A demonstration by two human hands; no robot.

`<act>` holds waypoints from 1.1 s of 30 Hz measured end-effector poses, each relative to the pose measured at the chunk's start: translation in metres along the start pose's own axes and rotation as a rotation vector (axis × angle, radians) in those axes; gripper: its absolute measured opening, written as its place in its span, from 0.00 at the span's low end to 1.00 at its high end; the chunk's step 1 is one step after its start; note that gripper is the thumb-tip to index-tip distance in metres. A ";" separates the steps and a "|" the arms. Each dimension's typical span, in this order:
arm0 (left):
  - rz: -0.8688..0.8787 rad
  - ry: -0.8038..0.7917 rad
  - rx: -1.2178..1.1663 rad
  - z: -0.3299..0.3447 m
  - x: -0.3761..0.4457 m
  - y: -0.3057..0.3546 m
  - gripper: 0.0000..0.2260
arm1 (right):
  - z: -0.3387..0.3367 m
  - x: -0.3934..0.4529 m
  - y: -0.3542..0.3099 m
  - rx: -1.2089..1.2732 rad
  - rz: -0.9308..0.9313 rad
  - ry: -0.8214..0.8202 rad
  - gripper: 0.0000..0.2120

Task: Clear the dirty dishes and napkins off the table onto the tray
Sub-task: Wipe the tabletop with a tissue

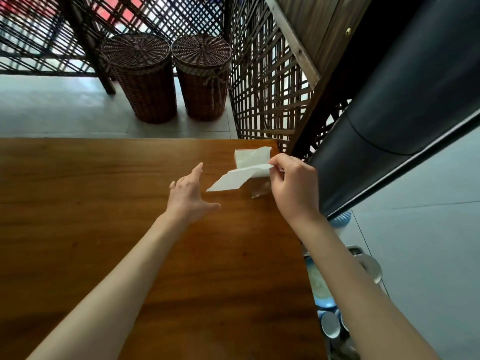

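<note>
Your two bare forearms reach out over a brown wooden table point(104, 203), seen from above. Below the table's right edge, nearest you, sit blue-rimmed cups point(330, 324) and a pale plate with a blue rim point(318, 281), with a metal vessel point(371, 266) just beside them; whether they rest on a tray cannot be told, since your right arm covers most of that spot.

Further out, your left hand point(188, 196) hovers over the tabletop with fingers straight and thumb spread, holding nothing, its fingertips pointing toward the napkins. Your right hand point(293, 188) is raised near the table's far right corner, thumb and forefinger pinching the end of a white paper napkin point(233, 179), which hangs out flat to the left, clear of the wood and just beside your left fingertips.

Behind that sheet, a clear plastic pack of white napkins point(250, 158) lies on the far right corner of the table, partly hidden by the lifted sheet and your right hand.

Past the table's edge, two lidded wicker baskets point(166, 79) stand side by side on the pale tiled floor point(52, 105), against a dark wooden lattice screen point(259, 100). A dark curved panel point(402, 100) slants across the right.
</note>
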State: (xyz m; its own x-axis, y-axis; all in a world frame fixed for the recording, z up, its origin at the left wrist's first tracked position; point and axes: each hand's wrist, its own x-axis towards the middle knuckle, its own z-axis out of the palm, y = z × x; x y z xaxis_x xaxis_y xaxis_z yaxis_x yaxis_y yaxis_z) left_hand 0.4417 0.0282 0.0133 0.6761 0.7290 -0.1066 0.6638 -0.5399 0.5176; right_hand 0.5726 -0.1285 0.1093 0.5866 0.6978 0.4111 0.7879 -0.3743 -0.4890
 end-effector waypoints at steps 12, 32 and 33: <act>0.117 -0.025 -0.057 -0.021 -0.119 -0.032 0.47 | -0.020 -0.107 -0.049 -0.041 0.143 0.092 0.06; -0.013 -0.053 0.036 0.055 -0.230 -0.071 0.43 | -0.002 -0.172 -0.034 -0.120 0.088 -0.258 0.08; -0.012 -0.064 0.045 0.060 -0.234 -0.074 0.43 | 0.003 -0.176 -0.033 -0.123 0.086 -0.286 0.08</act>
State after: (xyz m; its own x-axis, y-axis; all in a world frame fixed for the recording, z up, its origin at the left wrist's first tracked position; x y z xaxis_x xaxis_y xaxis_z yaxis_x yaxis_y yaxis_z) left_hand 0.2537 -0.1274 -0.0506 0.6859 0.7080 -0.1680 0.6849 -0.5502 0.4777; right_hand 0.4428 -0.2366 0.0509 0.5892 0.7972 0.1313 0.7647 -0.4978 -0.4091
